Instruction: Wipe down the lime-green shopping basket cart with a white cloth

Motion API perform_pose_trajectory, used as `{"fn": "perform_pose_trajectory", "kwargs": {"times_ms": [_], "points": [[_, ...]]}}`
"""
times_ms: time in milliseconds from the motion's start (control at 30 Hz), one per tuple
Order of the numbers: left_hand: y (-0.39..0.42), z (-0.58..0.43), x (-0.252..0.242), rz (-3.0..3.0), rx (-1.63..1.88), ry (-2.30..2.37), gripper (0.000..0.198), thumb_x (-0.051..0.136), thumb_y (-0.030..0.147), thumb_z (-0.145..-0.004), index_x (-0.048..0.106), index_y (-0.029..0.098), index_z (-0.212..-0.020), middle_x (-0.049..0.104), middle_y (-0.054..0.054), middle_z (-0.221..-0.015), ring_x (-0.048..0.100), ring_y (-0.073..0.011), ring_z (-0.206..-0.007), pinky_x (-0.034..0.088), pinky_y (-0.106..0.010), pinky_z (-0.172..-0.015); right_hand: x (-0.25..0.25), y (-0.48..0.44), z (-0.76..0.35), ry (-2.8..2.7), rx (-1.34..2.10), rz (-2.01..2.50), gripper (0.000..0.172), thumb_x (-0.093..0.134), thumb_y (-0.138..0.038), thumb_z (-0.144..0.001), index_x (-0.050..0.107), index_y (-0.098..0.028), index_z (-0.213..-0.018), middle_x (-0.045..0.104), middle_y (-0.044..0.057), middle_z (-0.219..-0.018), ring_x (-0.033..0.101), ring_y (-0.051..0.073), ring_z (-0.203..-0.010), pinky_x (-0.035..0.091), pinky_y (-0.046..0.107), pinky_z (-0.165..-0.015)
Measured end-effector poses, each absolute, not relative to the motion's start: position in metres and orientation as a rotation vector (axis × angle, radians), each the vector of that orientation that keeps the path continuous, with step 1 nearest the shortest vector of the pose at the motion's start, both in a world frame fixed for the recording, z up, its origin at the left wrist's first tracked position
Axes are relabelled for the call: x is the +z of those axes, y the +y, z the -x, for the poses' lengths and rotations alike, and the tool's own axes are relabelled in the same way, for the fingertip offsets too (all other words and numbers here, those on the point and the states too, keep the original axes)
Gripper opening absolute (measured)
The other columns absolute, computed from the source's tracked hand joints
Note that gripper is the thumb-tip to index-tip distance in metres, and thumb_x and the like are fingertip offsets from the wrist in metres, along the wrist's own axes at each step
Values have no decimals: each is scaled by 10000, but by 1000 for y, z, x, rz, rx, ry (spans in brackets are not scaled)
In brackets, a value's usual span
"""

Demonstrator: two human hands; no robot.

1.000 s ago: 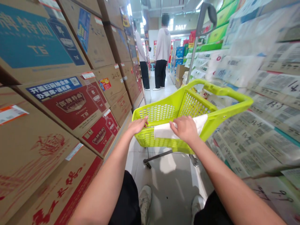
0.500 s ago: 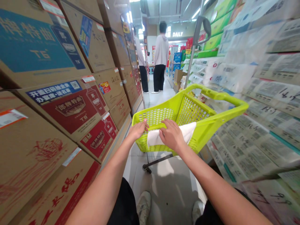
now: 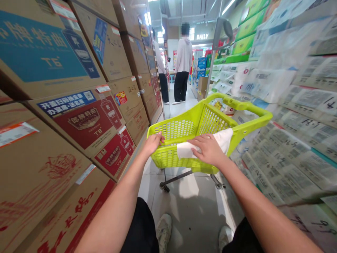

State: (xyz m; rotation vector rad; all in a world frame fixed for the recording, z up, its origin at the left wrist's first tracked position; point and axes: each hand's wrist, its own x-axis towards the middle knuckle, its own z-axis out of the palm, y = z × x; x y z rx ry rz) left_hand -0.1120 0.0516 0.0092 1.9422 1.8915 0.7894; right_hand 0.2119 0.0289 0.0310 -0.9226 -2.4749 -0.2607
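Observation:
A lime-green shopping cart (image 3: 168, 162) with a perforated basket stands in front of me, its handle off to the right. My left hand (image 3: 155, 143) is closed over the rim at the basket's near left corner. Draped along the near side's top edge is a white cloth (image 3: 224, 140). My right hand (image 3: 206, 149) holds this cloth against the rim, fingers over the top and thumb on the outer face. The hand covers the middle of the cloth.
Stacked cardboard boxes (image 3: 86, 123) wall the left side. Packs of paper goods (image 3: 295, 130) rise on the right. A grey metal post (image 3: 212, 66) stands behind the cart. Farther along the aisle is a person (image 3: 183, 58), back turned, beside a reflective panel.
My right hand has slid rightward along the rim, and the white cloth has shifted right with it. My left hand stays at the corner. The cart has turned slightly.

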Motion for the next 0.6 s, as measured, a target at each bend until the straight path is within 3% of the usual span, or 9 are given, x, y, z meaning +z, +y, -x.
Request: {"fn": "perform_pose_trajectory", "kwargs": {"times_ms": [100, 267, 400, 600], "points": [[53, 112, 5, -1915, 931, 1732, 762, 148, 649, -1038, 734, 171, -955, 797, -87, -959, 738, -207, -805, 565, -325, -820, 26, 29, -198, -2505, -152, 731, 356, 530, -372, -1042, 711, -243, -1321, 714, 91, -1330, 624, 253, -1172, 371, 406, -1011], [54, 107, 4, -2034, 838, 1766, 700, 216, 618, -1041, 762, 188, -956, 805, -61, -962, 730, -213, -869, 534, -314, -799, 39, 42, -190, -2394, -258, 1009, 392, 469, -413, -1067, 732, -161, -1214, 748, 136, -1161, 619, 282, -1115, 395, 403, -977], [56, 97, 5, -2109, 742, 1768, 614, 332, 588, -1007, 795, 202, -889, 792, -54, -849, 713, -235, -845, 492, -324, -755, 32, 43, -176, -2314, -420, 1381, 460, 411, -441, -1079, 754, -150, -986, 752, 154, -995, 619, 302, -1013, 353, 433, -944], [56, 90, 5, -2162, 701, 1720, 560, 378, 508, -983, 798, 181, -808, 733, -44, -723, 655, -213, -732, 373, -309, -641, 16, 35, -158, -2425, -424, 1234, 466, 402, -500, -1078, 723, -168, -1016, 753, 125, -999, 601, 282, -981, 320, 414, -907]]}}
